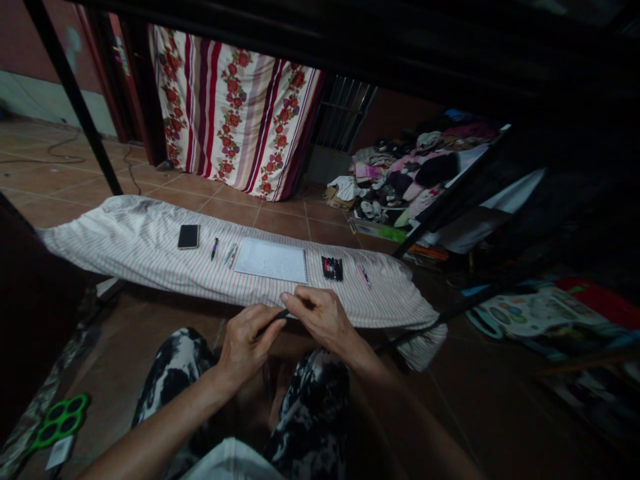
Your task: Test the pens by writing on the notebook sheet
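Observation:
Over my lap, at the near edge of a striped cloth (145, 257), my two hands meet. My left hand (253, 333) is closed round a slim black pen (281, 315), whose end sticks out toward the other hand. My right hand (320, 317) is closed at that end, with thumb and fingers pinched; what lies inside its grip is mostly hidden. Just beyond the hands lies a spiral notepad (273, 259), its page pale. Right of it is a row of several dark pens (332, 269), one with red on it, then a pink-and-dark pen (365, 276).
On the cloth's left are a dark-screened phone (189, 237), a purple pen (215, 249) and slim light pens (231, 255). Dark metal bars (75, 100) frame the space. Beyond are a flowered curtain (233, 113) and a clothes heap (400, 173). A green-rimmed object (61, 420) lies lower left.

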The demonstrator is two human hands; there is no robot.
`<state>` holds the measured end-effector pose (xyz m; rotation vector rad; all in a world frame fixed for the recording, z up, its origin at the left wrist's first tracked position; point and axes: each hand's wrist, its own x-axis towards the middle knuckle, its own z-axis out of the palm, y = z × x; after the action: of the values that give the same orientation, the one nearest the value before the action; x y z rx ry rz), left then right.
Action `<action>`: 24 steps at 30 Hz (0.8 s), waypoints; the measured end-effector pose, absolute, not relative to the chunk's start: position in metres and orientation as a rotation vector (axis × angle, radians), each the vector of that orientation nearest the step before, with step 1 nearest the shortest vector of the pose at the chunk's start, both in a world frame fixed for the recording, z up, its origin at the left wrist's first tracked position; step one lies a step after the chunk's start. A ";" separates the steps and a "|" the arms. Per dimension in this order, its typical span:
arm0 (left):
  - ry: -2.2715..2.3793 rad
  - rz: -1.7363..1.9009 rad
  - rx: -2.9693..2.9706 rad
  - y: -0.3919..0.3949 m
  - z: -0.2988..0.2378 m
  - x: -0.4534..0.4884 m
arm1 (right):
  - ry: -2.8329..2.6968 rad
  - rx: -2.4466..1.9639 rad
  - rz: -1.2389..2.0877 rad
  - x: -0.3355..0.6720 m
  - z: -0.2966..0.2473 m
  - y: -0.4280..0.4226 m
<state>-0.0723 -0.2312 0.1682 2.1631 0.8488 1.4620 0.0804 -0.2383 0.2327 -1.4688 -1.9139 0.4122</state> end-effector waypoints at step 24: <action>0.822 1.231 1.606 -0.226 0.166 -0.071 | -1.846 -1.243 0.734 0.096 0.235 -0.236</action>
<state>-0.0707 -0.2255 0.1658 1.6056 0.8221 1.2305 0.0964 -0.2364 0.2352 -1.2431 -1.8460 0.7342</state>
